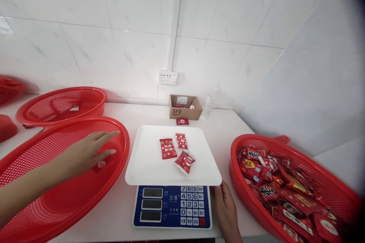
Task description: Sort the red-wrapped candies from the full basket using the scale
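Note:
My left hand (82,153) reaches over the near red plastic basket (124,144), fingers stretched and apart, holding nothing I can see. My right hand (227,212) lies against the right side of the blue digital scale (172,207), its fingers stretched and the tips partly hidden by the scale's edge. On the white weighing platform (148,159) lie three red snack packets: an upright one (168,149), a small dotted one (181,141) and a tilted one with a white label (185,162). The scale's displays are too dim to read.
A red basket (236,163) of assorted packets (273,182) stands at right. Behind the scale are an open cardboard box (184,112), a loose red packet (182,121) and clear plastic (209,102). Another red basket (98,97) at back left holds a small packet (74,108).

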A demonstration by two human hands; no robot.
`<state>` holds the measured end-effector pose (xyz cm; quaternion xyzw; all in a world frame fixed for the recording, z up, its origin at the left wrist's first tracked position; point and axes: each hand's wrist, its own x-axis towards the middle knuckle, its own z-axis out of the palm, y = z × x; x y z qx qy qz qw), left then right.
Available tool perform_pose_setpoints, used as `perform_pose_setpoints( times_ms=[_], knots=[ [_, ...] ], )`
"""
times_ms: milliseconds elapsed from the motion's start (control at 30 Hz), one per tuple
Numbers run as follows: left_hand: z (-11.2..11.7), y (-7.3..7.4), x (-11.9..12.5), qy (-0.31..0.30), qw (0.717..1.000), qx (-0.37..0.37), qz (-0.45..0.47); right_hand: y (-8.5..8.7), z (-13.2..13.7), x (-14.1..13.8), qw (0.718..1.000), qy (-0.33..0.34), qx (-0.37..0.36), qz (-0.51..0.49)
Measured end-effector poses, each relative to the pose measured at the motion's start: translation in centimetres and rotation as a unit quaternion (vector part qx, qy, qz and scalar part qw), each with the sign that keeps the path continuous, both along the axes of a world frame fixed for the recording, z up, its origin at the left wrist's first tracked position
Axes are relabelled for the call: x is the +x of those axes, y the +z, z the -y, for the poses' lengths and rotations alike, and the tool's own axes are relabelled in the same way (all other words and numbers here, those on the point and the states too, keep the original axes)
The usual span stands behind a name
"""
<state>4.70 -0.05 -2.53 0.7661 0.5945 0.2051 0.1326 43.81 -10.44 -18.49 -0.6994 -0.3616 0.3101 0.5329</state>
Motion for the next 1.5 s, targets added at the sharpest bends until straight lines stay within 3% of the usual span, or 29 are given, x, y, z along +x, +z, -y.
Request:
perform_pose_setpoints(
  times_ms=[100, 300, 467, 633, 767, 1000, 1133, 1267, 1367, 1500],
  knots=[
    [0.2, -0.5, 2.8, -0.1, 0.99, -0.006, -0.095, 0.0, 0.0, 0.0, 1.0, 0.004, 0.0, 0.006],
    [-1.3, -2.6, 12.2, -0.288, 0.95, -0.054, -0.106, 0.3, 0.0, -0.3, 1.0, 0.012, 0.015, 0.007],
    [-3.2, -4.2, 19.4, -0.26, 0.956, -0.097, -0.095, 0.1, 0.1, -0.3, 0.999, 0.012, 0.034, 0.02],
    [-3.3, -5.2, 22.6, -0.324, 0.938, -0.022, -0.117, -0.1, 0.0, -0.2, 0.998, 0.013, 0.054, 0.021],
    [-2.4, -5.0, 22.7, -0.341, 0.933, 0.029, -0.11, -0.2, 0.0, -0.2, 0.998, 0.023, 0.052, 0.022],
    [-3.0, -4.4, 22.7, -0.303, 0.948, -0.023, -0.1, -0.6, -0.1, 0.0, 0.998, 0.021, 0.061, 0.008],
    [-3.9, -3.0, 21.5, -0.261, 0.961, -0.055, -0.072, 0.0, 0.0, -0.2, 0.997, 0.015, 0.072, 0.02],
    [-3.3, 0.0, 18.2, -0.214, 0.972, -0.092, -0.01, 0.4, 0.2, -0.3, 0.997, 0.018, 0.064, 0.029],
    [-2.1, 2.4, 14.8, -0.145, 0.969, -0.169, 0.11, 0.1, 0.2, -0.1, 0.998, 0.021, 0.062, 0.02],
    [-0.6, 3.7, 9.7, -0.033, 0.98, -0.109, 0.162, -0.4, 0.2, 0.0, 0.999, 0.026, 0.045, 0.006]
  ],
)
